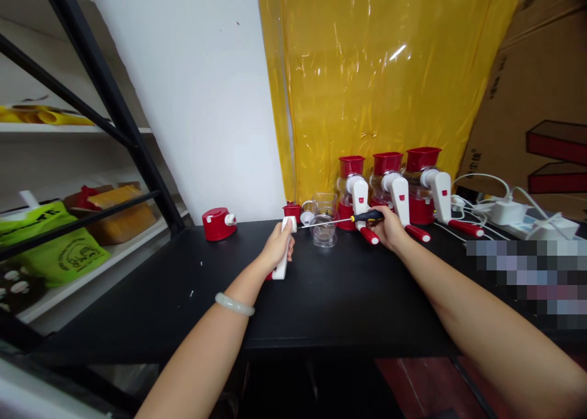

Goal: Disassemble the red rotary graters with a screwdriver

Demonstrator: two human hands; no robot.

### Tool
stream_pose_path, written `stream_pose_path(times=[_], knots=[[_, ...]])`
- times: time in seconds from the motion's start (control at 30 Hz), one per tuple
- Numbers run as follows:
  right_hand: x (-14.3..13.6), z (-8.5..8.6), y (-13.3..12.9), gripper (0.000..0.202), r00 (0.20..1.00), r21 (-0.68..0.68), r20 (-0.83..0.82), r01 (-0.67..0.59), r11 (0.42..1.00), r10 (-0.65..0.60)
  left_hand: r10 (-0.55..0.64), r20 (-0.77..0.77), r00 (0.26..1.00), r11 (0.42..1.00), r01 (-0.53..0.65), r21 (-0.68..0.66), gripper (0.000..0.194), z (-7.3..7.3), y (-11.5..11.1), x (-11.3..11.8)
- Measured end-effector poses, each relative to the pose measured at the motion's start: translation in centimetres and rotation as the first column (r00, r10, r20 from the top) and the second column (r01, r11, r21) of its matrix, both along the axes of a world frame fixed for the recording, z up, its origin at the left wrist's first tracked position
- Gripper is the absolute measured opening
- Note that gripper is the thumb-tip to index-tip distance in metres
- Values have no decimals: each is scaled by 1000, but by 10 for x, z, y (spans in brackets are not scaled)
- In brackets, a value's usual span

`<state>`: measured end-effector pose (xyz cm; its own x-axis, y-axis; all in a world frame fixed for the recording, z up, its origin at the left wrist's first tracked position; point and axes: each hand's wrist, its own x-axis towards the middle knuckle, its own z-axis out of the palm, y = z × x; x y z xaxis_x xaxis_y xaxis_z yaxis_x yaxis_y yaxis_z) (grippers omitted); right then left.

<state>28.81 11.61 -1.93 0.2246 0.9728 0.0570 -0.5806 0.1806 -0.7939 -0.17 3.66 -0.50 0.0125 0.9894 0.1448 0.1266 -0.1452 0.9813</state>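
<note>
My left hand (277, 248) is wrapped round a white crank handle (281, 266), which stands on the black table with a red part at its lower end. In my right hand (387, 226) is a screwdriver (367, 216) with a black and yellow grip. Its long shaft points left, and the tip is at or close to the round end at the top of the crank handle. Just behind the shaft are a clear plastic body (324, 238), a grater drum (307, 214) and a small red part (291, 210).
Three red and white rotary graters (422, 192) stand at the back right. A red base (219, 224) sits at the back left. White cables and power adapters (509, 212) lie on the right. Shelves (132, 241) with bags are at the left.
</note>
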Motion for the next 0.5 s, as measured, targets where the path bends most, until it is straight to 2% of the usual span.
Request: stream_pose_path(times=[0.07, 0.17, 0.27, 0.43, 0.5], knots=[[2, -3, 2, 26, 1000, -4, 26, -2, 1000, 2, -1, 3, 1000, 1000, 1, 3, 51, 0, 0, 0], [6, -9, 6, 40, 977, 20, 206, 49, 999, -52, 6, 2, 1000, 1000, -6, 0, 51, 0, 0, 0], [7, -13, 8, 39, 938, 74, 330, 84, 994, -104, 9, 9, 1000, 1000, -9, -6, 51, 1, 1, -1], [3, -7, 4, 21, 994, 52, 112, 4, 999, -9, 9, 19, 1000, 1000, -9, -11, 52, 1, 0, 0], [3, -5, 4, 19, 997, 31, 77, -15, 999, 13, 6, 28, 1000, 1000, -6, -8, 52, 1, -1, 0]])
